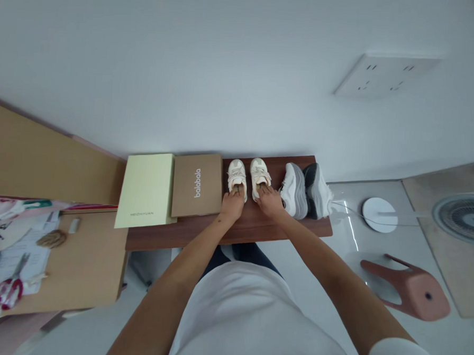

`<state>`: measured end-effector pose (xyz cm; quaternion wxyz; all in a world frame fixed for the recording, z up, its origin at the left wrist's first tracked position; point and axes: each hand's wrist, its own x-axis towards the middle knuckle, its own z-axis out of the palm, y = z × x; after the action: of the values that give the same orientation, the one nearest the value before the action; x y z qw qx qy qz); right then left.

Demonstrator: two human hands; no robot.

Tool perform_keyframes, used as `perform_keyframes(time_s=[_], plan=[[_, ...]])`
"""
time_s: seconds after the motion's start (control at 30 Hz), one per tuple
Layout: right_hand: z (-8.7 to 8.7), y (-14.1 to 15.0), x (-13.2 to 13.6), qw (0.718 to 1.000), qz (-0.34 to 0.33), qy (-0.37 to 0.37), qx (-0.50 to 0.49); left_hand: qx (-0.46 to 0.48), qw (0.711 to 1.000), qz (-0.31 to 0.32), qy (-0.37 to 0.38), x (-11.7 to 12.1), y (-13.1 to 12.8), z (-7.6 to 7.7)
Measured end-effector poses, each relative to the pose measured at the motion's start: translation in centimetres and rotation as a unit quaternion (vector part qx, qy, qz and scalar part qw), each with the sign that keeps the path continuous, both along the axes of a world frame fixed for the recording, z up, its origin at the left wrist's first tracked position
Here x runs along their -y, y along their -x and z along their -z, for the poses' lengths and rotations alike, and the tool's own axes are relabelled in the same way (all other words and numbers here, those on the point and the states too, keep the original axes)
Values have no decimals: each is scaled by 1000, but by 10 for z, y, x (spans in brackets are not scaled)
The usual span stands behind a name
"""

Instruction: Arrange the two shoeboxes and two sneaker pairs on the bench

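Observation:
Two small cream children's shoes stand side by side on a narrow dark wooden bench, toes toward the wall. My left hand [234, 203] is at the heel of the left cream shoe [236, 170], its fingers in the shoe's opening and gripping it. In the same way my right hand [269, 200] grips the heel of the right cream shoe [258, 168]. Left of the shoes lies a brown shoebox [192, 188] marked "balabala", beside a pale yellow box [146, 188]. Right of my right hand is a pair of larger sneakers, one white-grey sneaker [294, 191] and one black-and-white sneaker [318, 191].
The bench [154, 239] runs along a white wall with a socket plate [387, 75]. On the left, a cardboard-coloured table [85, 265] bears red-handled scissors [12, 287], papers and twine. A pink stool [417, 290] and a fan [467, 217] stand on the right.

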<state>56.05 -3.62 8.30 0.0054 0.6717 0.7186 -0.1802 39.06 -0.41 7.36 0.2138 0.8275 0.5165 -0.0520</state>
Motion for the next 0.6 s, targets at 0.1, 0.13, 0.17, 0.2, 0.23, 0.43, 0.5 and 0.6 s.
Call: perform_keyframes(time_s=[0.1,0.13,0.17,0.2,0.23,0.43,0.5,0.6], plan=[[3,7,-4,1000,-5,-1,17,-6,1000,-3,-2,2,-1,3],[5,9,-4,1000,-5,-1,22,-12,1000,1,-4,2,-2,5],[7,12,-5,1000,-6,-2,27,-19,1000,6,-7,3,-3,6],[10,14,-5,999,-6,-1,32,-27,1000,10,-10,4,-5,7],[12,16,-5,999,-5,0,36,-34,999,14,-13,4,-6,9],[28,26,0,999,12,20,40,-53,999,1,-3,8,-7,17],[27,26,2,999,18,24,32,-45,999,-6,6,10,-3,16],[17,21,7,999,37,11,4,-16,1000,-13,3,13,1,11]])
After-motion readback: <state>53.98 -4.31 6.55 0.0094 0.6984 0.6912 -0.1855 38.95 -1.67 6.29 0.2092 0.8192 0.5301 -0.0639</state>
